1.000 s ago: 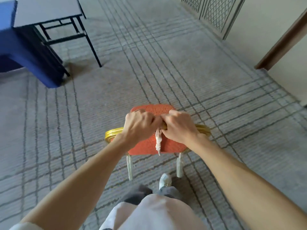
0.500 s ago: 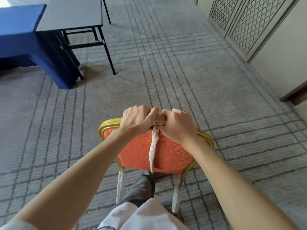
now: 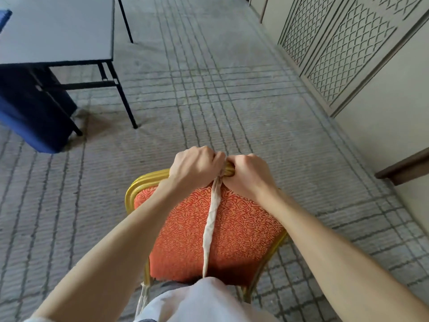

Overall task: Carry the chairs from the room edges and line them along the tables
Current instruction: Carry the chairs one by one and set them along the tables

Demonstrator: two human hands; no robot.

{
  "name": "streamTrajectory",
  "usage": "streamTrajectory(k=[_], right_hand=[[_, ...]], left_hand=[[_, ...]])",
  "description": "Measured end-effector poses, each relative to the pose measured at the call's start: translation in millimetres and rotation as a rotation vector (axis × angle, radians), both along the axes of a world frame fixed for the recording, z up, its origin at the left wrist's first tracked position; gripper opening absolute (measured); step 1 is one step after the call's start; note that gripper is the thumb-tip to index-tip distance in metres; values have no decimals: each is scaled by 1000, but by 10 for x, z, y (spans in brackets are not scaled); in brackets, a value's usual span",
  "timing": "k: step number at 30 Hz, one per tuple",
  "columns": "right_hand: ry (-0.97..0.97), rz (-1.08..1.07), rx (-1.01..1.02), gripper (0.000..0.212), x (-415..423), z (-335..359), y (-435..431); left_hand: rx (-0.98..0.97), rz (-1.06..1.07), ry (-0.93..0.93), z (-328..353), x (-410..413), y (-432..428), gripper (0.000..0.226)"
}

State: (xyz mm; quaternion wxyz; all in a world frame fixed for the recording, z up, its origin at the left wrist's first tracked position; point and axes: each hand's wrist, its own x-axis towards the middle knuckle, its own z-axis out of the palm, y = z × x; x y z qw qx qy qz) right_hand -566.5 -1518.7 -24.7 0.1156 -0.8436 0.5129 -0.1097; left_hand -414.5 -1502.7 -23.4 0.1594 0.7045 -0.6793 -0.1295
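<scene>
A chair [image 3: 239,231] with a gold metal frame and an orange patterned backrest is right in front of me, its back facing me. My left hand [image 3: 197,165] and my right hand [image 3: 247,174] grip the top rail of the backrest side by side, fingers curled over it. A pale cloth strip [image 3: 210,226] hangs from the rail between my hands down the backrest. The seat and most of the legs are hidden. A grey-topped table [image 3: 58,31] with black legs stands at the upper left.
A blue cloth-draped table [image 3: 30,117] stands at the left beside the grey one. A wall with lattice panels [image 3: 343,49] runs along the right, with a dark wooden ledge [image 3: 404,168] lower down. Striped grey carpet [image 3: 209,89] stretches ahead between table and wall.
I have moved forward with the chair: the grey table is nearer at the upper left. The backrest now tilts more toward me and fills more of the view. Both hands keep their grip.
</scene>
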Motion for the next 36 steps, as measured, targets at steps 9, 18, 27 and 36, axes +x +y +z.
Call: streamTrajectory(k=[9,18,27,36], right_hand=[[-59,116,-237,22,529,359,-1648],[-210,175,-447,22,766,-3,-3122],[-128,271,-322,22,937,-417,-4842],[-67,113,-167,19,1561,-70,-6399]], left_hand=[[-145,34,-8,417,603,-1500,57],[-208,106,-49,138,839,-2847,56],[-18,174,-5,-298,963,-4414,58],[-129,285,-11,-21,1466,-6087,65]])
